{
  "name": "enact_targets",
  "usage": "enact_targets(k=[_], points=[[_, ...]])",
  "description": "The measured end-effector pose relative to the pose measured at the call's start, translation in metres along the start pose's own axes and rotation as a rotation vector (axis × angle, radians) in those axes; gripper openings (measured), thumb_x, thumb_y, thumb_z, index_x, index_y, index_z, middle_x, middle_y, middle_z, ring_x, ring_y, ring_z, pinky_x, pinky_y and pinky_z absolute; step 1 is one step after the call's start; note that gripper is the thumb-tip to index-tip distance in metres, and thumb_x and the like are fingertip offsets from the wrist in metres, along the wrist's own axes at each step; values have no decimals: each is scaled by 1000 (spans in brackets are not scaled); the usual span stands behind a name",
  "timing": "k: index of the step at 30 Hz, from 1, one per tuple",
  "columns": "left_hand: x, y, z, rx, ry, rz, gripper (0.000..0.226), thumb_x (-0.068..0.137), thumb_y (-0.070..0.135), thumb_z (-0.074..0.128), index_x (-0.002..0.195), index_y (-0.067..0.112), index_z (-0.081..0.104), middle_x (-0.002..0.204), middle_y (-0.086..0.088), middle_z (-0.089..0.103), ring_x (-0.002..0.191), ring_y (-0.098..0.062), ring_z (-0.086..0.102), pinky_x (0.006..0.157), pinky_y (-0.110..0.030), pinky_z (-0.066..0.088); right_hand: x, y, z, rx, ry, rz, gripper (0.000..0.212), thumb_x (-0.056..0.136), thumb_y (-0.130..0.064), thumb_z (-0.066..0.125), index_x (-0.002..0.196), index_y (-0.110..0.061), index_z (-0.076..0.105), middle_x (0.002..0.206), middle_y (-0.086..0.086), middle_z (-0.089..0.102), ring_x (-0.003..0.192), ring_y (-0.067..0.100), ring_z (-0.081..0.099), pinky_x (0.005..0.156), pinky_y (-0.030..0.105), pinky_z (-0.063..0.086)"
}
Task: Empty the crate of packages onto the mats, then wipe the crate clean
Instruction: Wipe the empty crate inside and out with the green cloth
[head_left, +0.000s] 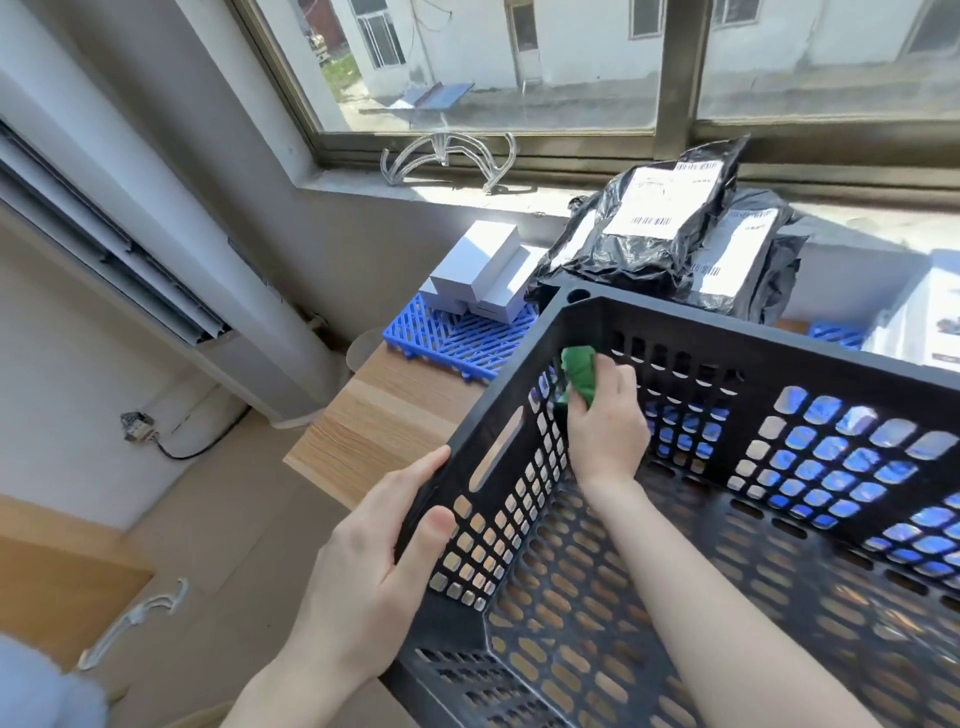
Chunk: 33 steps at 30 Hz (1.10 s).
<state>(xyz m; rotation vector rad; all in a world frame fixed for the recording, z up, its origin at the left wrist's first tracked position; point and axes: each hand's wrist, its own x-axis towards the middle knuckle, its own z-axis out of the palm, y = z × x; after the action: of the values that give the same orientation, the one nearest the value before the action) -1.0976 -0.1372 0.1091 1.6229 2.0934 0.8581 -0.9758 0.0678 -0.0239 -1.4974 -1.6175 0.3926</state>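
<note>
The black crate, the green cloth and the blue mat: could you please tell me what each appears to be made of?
Black crate: rigid moulded plastic, matte, by its perforated walls and moulded handle slot. Green cloth: soft fabric, probably microfibre, since it bunches in the right hand. Blue mat: hard, slightly glossy plastic lattice with interlocking edge tabs.
</note>
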Motion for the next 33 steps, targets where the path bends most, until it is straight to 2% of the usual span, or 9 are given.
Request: enact_targets(k=[2,6,11,17,23,25,29,31,33], points=[[1,-1,0,-10,4,1,54,89,69,29,136,49,47,133,35,50,127,9,44,96,-21,39,-13,27,12,-117,-115,60,33,83,-14,63,116,-11,57,101,12,53,72,37,58,52,32,36],[0,-2,0,-24,24,-13,53,89,65,29,134,46,50,128,36,53,124,9,48,95,-17,39,-42,73,28,-335,-406,186,39,89,-15,50,128,-21,54,110,11,49,93,35,52,62,34,38],[-1,-1,0,-33,85,-54,53,91,65,27,131,42,54,127,29,58,124,8,49,95,-7,36,-33,63,30,-168,-433,278,28,89,-19,50,114,-13,61,108,11,51,90,37,54,65,33,34],[0,2,2,2,143,-107,54,91,59,28,128,35,58,123,24,61,119,8,51,93,-8,38,-59,57,14,65,-510,168,19,92,-24,53,105,-12,58,100,4,56,87,30,57,70,37,41],[1,6,6,46,195,-189,54,89,63,26,124,40,59,117,24,63,114,5,55,94,-21,42,-125,34,2,159,-702,114,30,92,-28,56,118,-16,47,104,1,52,86,29,58,66,37,43],[1,7,7,42,215,-213,54,89,63,27,125,38,59,116,22,65,115,2,56,98,-26,43,-149,33,-6,204,-803,70,32,91,-28,57,120,-17,48,106,0,53,90,26,57,71,38,46],[1,8,7,58,229,-236,56,89,63,26,126,37,58,116,19,66,115,-1,57,101,-32,43,-183,34,-16,211,-1037,-210,28,89,-25,56,115,-17,54,101,0,53,96,27,56,72,34,39],[1,9,7,70,226,-241,56,89,64,26,127,36,58,116,18,65,115,-2,57,100,-31,44,-179,35,-15,241,-1066,-205,28,87,-22,55,115,-19,57,93,-5,50,94,26,56,70,32,37],[1,9,7,89,220,-244,57,89,64,25,128,37,57,116,18,65,114,0,56,98,-29,44,-173,35,-15,288,-1094,-182,30,86,-18,55,116,-20,60,97,-5,54,96,24,57,73,32,39]])
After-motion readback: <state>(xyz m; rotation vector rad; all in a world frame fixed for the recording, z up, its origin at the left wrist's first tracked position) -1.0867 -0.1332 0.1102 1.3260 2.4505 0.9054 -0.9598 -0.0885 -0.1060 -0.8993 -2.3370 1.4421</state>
